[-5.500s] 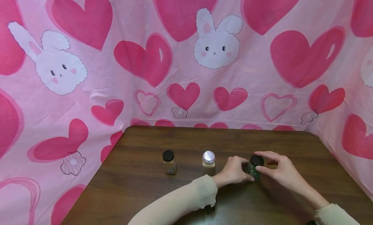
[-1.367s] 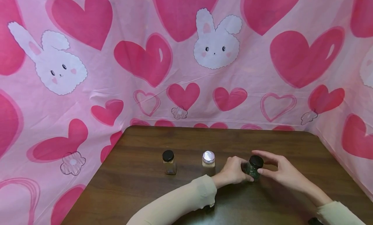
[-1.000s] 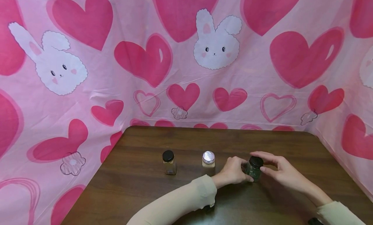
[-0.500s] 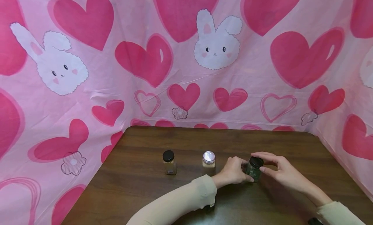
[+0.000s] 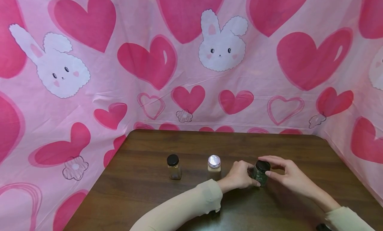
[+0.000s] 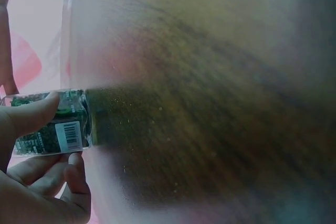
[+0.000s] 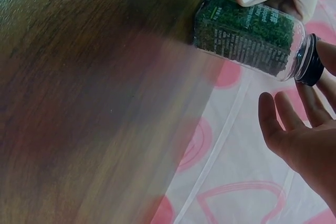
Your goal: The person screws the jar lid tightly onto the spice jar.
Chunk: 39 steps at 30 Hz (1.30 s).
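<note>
A clear square spice jar of dried green herbs [image 7: 247, 32] stands upright toward the right of the table in the head view, with a black lid [image 7: 311, 61] on top. My left hand [image 5: 240, 175] grips the jar's body from the left, thumb across its front; the left wrist view shows a barcode label [image 6: 69, 136] beside that thumb. From the right, my right hand [image 5: 288, 176] pinches the lid between thumb and fingers. In the right wrist view, its outer fingers [image 7: 269, 121] extend loosely away from the jar.
A silver-lidded jar [image 5: 214, 162] of tan powder stands just left of my left hand. Farther left is a black-lidded spice jar [image 5: 173, 160]. A dark object [image 5: 323, 227] shows by the right sleeve. Pink heart-and-rabbit cloth [image 5: 179, 68] hangs behind the brown table [image 5: 140, 204].
My right thumb and fingers have shifted slightly about the black lid. The left hand keeps its grip on the spice jar, and the other jars stay where they were.
</note>
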{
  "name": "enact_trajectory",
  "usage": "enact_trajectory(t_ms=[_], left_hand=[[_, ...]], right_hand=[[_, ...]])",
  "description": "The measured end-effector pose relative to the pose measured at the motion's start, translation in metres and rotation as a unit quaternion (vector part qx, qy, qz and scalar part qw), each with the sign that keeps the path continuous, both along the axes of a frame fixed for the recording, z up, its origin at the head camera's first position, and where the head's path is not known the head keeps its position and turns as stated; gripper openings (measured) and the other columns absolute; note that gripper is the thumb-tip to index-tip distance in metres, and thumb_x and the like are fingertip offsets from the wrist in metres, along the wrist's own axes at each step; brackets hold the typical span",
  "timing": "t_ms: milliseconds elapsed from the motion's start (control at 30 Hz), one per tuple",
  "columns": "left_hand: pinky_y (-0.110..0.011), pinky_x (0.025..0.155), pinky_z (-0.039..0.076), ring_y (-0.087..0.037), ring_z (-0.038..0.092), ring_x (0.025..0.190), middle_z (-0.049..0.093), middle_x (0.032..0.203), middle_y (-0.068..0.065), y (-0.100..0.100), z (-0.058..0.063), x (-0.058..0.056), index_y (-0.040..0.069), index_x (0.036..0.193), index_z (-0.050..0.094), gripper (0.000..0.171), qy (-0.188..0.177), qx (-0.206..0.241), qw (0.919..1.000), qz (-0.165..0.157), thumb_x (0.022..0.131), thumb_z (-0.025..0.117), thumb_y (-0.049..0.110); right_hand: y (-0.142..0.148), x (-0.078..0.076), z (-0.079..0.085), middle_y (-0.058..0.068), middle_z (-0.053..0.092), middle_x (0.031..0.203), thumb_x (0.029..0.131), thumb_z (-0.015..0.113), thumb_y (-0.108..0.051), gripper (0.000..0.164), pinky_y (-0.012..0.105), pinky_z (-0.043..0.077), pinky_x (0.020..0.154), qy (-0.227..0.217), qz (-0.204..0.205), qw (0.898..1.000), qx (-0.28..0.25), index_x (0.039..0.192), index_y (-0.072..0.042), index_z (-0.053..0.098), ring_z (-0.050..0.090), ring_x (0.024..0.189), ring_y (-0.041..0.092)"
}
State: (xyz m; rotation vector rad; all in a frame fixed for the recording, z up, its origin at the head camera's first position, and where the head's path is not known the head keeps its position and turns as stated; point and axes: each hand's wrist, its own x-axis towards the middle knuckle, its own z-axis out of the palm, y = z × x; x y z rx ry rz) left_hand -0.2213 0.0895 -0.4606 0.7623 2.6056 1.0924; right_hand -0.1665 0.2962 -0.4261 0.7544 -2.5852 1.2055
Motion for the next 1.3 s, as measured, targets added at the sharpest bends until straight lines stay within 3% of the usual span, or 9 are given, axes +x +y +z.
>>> enact_trajectory(t_ms=[167, 433, 767, 967, 1300], left_hand=[[-0.022, 0.08, 0.052, 0.001, 0.062, 0.087, 0.076, 0.102, 0.01, 0.0, 0.0, 0.0, 0.013, 0.119, 0.08, 0.047, 0.001, 0.002, 1.0, -0.002, 0.077, 0.098, 0.022], [-0.017, 0.068, 0.048, 0.003, 0.059, 0.075, 0.075, 0.092, 0.013, 0.001, -0.002, -0.001, 0.015, 0.113, 0.082, 0.043, 0.019, -0.005, 0.9998, -0.001, 0.075, 0.099, 0.021], [-0.017, 0.069, 0.048, 0.003, 0.059, 0.075, 0.075, 0.092, 0.013, 0.001, -0.001, 0.001, 0.016, 0.112, 0.082, 0.043, 0.024, -0.004, 0.9997, 0.002, 0.074, 0.1, 0.022], [-0.018, 0.077, 0.049, 0.002, 0.062, 0.084, 0.076, 0.092, 0.013, 0.0, -0.002, 0.0, 0.016, 0.112, 0.082, 0.042, 0.023, -0.003, 0.9997, -0.001, 0.074, 0.1, 0.022], [-0.018, 0.077, 0.049, 0.002, 0.062, 0.084, 0.075, 0.087, 0.014, 0.001, -0.002, -0.001, 0.016, 0.11, 0.083, 0.041, 0.028, -0.004, 0.9996, 0.002, 0.074, 0.1, 0.024]], right_hand=[[-0.002, 0.001, 0.0, 0.006, 0.071, 0.128, 0.094, 0.079, -0.006, 0.041, 0.029, 0.053, 0.087, 0.001, -0.013, 1.0, -0.003, 0.134, -0.012, 0.071, 0.064, 0.109, 0.007], [-0.003, 0.003, 0.0, 0.005, 0.071, 0.127, 0.093, 0.082, -0.012, 0.041, 0.032, 0.054, 0.084, -0.009, -0.047, 0.999, 0.004, 0.132, -0.006, 0.071, 0.064, 0.104, 0.008], [-0.009, 0.003, -0.001, -0.002, 0.071, 0.12, 0.088, 0.088, -0.013, 0.042, 0.028, 0.053, 0.082, 0.042, -0.074, 0.996, 0.023, 0.128, -0.015, 0.074, 0.063, 0.102, 0.007], [-0.012, 0.004, 0.001, -0.005, 0.07, 0.116, 0.087, 0.089, -0.016, 0.042, 0.031, 0.055, 0.082, 0.043, -0.09, 0.994, 0.034, 0.126, -0.016, 0.075, 0.062, 0.101, 0.007], [-0.015, 0.002, -0.001, -0.006, 0.068, 0.112, 0.085, 0.091, -0.018, 0.045, 0.03, 0.056, 0.08, 0.043, -0.091, 0.994, 0.033, 0.127, -0.015, 0.074, 0.063, 0.1, 0.007]])
